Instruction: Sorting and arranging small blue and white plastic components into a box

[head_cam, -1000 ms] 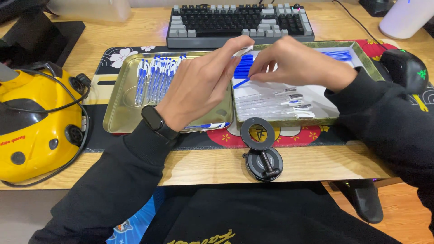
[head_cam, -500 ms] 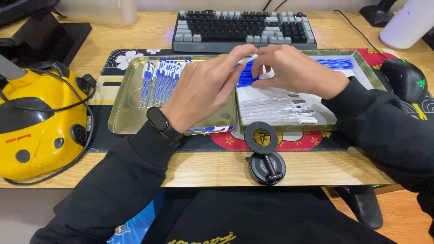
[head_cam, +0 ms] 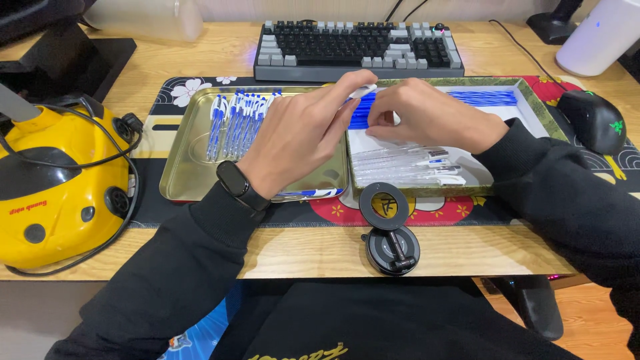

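A: Item one, hands?

B: Left hand (head_cam: 303, 137), grip pinched on a white pen part (head_cam: 363, 91), held over the seam between two gold trays. Right hand (head_cam: 427, 117) just beside it, fingertips together; what they clamp, cannot tell.

A: Trays?

B: Left tray (head_cam: 193, 180): assembled blue-and-white pens (head_cam: 237, 117). Right tray (head_cam: 533, 107): blue refills (head_cam: 483, 98), clear barrels (head_cam: 407, 163).

A: Surface?

B: Keyboard (head_cam: 357, 50) behind, mouse (head_cam: 593, 120) right.
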